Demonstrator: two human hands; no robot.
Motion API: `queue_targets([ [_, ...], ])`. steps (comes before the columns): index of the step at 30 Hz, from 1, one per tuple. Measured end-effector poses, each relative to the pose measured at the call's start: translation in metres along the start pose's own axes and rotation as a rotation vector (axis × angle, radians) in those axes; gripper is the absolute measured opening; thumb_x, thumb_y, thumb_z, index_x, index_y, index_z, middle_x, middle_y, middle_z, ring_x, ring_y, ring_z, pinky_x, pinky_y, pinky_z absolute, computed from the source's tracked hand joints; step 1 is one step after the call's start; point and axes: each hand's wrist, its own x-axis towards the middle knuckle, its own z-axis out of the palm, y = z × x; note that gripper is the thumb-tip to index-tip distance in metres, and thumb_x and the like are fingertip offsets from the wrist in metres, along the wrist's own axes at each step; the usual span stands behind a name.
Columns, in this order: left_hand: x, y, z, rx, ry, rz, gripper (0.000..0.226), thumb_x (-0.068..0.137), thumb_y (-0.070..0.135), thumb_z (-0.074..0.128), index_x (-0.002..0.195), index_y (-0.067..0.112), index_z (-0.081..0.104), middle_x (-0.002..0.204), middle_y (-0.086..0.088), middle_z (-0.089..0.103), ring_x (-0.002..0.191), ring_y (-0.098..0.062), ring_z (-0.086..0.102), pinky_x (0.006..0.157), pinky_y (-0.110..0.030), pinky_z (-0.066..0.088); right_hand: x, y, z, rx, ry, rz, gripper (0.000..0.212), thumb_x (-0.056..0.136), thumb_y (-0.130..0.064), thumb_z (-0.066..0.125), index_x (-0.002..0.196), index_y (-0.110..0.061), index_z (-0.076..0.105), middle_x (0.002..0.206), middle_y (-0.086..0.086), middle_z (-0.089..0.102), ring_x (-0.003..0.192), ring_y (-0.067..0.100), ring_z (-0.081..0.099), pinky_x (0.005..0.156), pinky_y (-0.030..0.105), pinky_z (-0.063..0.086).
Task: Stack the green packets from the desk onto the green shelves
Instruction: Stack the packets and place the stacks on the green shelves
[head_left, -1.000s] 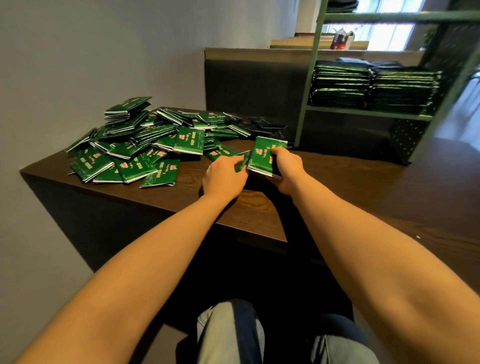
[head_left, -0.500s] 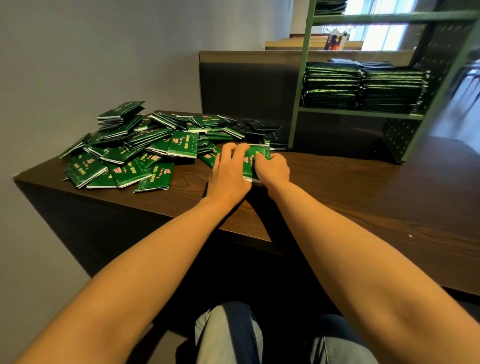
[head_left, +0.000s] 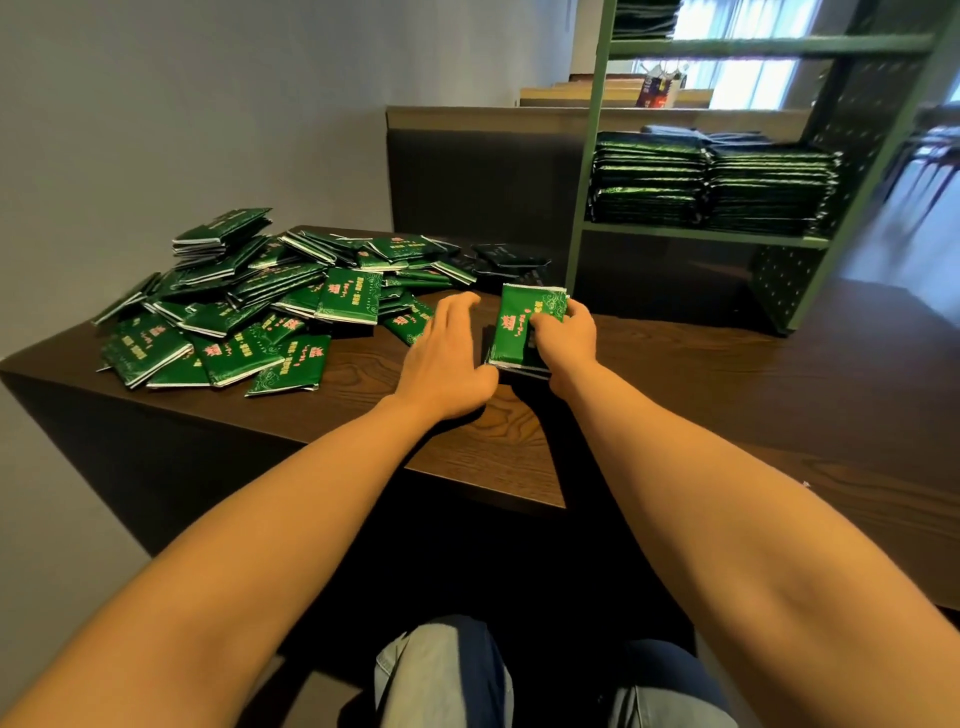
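Right now the dark wooden desk (head_left: 675, 395) spreads across in front of me, its left end against a pale grey wall (head_left: 156, 104). At the back right of it stand the green shelves (head_left: 701, 236), and two neat stacks of packets (head_left: 711, 187) already sit side by side on the middle shelf, touching each other; more dark packets show on the shelf above.

Over on the left of the desk lies the loose pile of green packets (head_left: 260, 312), tumbled over one another, some face up with pink lettering, a few squared up at the back.

Between that pile and the shelves, a small stack of packets (head_left: 519, 332) sits in my right hand (head_left: 563, 332): thumb laid over the top face, fingers curled round the right edge, the stack tilted with its near end low over the wood.

Just beside it, my left hand (head_left: 447, 353) hovers flat above the desk, fingers spread and relaxed, holding nothing. Its thumb is close to the stack's near corner; whether it touches, I cannot tell.
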Motion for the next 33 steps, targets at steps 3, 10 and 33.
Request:
queue_targets([
  [3,0.008,-0.015,0.003,0.131,0.042,-0.169,0.084,0.081,0.039,0.064,0.151,0.014,0.024,0.15,-0.007,0.034,0.136,-0.03,0.036,0.107,-0.049,0.035,0.001,0.008,-0.003,-0.013,-0.016,-0.058,0.045,0.099,-0.007,0.062,0.142,-0.015,0.052,0.124,0.004,0.067,0.113,0.023,0.067,0.097,0.041,0.057],
  [10,0.019,-0.028,0.013,0.346,-0.232,-0.554,0.087,0.09,0.073,0.033,0.158,0.024,0.011,0.162,-0.024,0.007,0.15,-0.041,0.002,0.12,-0.053,0.007,-0.003,0.01,-0.01,-0.014,-0.093,-0.148,0.05,0.1,-0.004,0.06,0.145,-0.02,0.047,0.11,-0.008,0.062,0.112,0.02,0.066,0.096,0.042,0.058],
  [33,0.01,-0.028,0.005,0.207,-0.002,-0.417,0.049,0.096,0.046,0.048,0.135,0.016,0.053,0.13,-0.009,0.06,0.126,-0.032,0.048,0.11,-0.048,0.026,-0.003,0.011,-0.012,-0.011,-0.166,-0.141,0.013,0.103,-0.008,0.057,0.105,-0.019,0.064,0.1,-0.001,0.071,0.089,0.012,0.07,0.079,0.03,0.059],
])
